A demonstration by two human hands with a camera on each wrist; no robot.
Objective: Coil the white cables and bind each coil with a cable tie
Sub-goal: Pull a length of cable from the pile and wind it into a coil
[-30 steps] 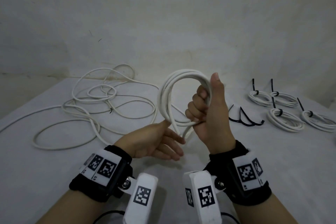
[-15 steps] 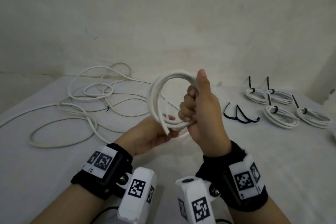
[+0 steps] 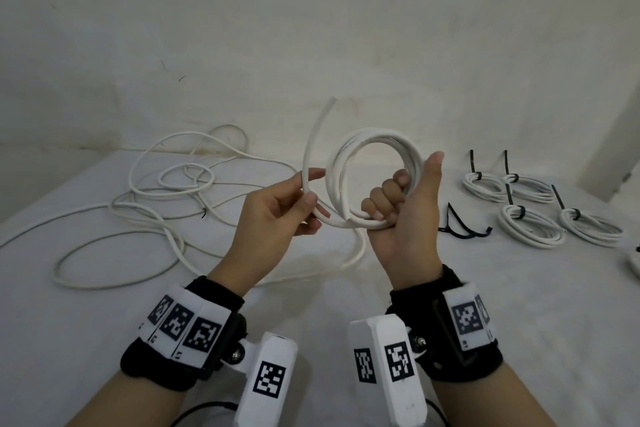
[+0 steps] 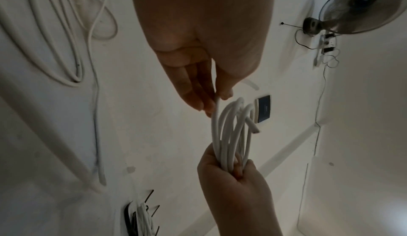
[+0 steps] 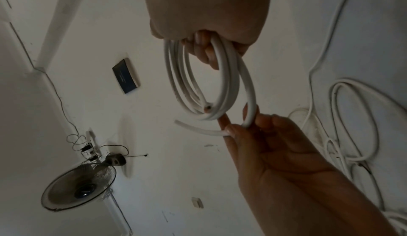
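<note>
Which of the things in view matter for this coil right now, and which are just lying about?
In the job:
- coil, gripped by the right hand
- free cable end, pinched by the left hand
- loose black cable ties on the table

Lying about:
- tangled white cables, still to coil
- four tied coils
- wall fan

The left hand [image 4: 198,48] pinches one strand of white cable [image 4: 216,118] between thumb and fingertips [image 4: 198,100]. Just below that pinch the strand joins a coil [image 4: 233,132], whose loops the right hand [image 4: 233,184] grips in curled fingers. A cut cable end [image 4: 253,128] juts out beside the loops.
</note>
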